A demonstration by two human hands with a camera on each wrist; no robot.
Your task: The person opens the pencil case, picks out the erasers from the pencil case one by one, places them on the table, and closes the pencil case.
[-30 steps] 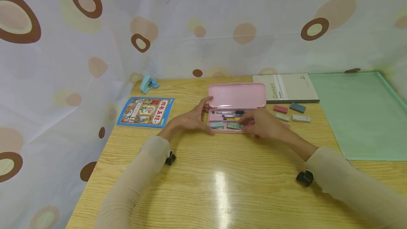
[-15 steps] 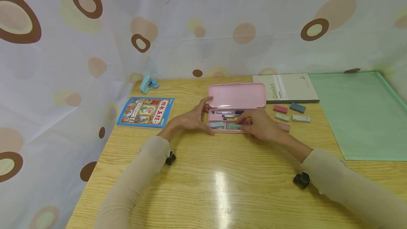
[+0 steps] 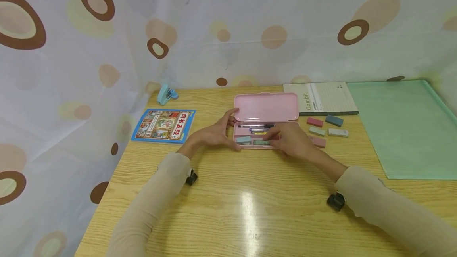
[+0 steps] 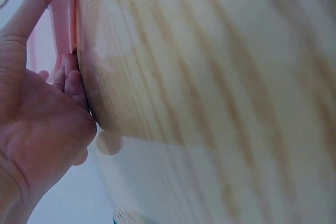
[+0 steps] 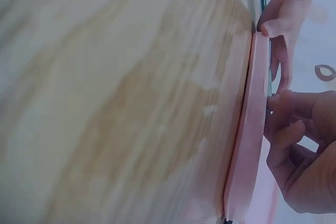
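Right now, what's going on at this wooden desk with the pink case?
A person sits at the wooden table with an open pink plastic pencil case. Their left hand steadies the case's left end, fingers straight against it. Their right hand pinches a green rectangular eraser in the case's front compartment, beside a pale blue eraser; pens lie behind them. Five more erasers lie on the table to the right of the case, near a grey notebook.
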